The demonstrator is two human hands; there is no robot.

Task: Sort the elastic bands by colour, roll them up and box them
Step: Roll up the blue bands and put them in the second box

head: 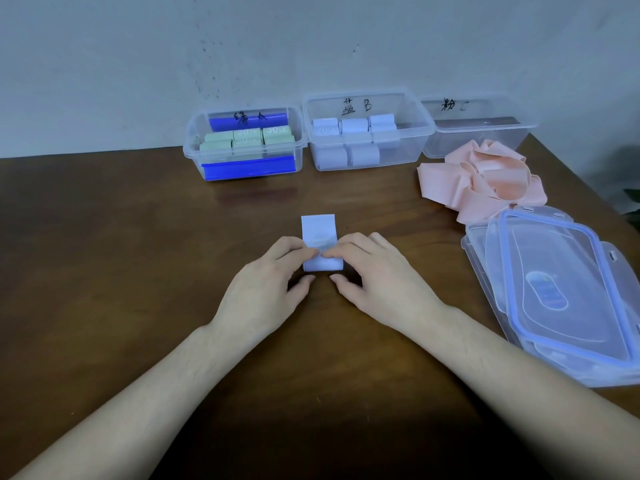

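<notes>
Pale blue, the band point(320, 242) you are rolling lies flat on the brown table point(138, 254) right in front of you, its rolled near end under your fingers and its free end stretched away toward the boxes. Your left hand point(266, 282) and right hand point(374, 275) meet over the roll: the fingers of both are curled down onto it from either side, fingertips touching at the middle, thumbs tucked near its front edge.

Against the wall stand three clear boxes in a row. The left box point(194, 147), with blue clips on its long sides, is packed with green rolls point(242, 140). The middle box point(310, 133), touching it, holds blue rolls point(346, 140) in two rows, with room left at its right side. The right box point(485, 140) shows nothing inside that you could make out.

Just in front of that right box, loose pink bands point(481, 181) lie in a tangled heap. Nearer you on the right, a stack of clear lids point(561, 299) with blue seals sits tilted, its far corner touching the pink heap. The open tabletop between your hands and the boxes holds nothing but the band.
</notes>
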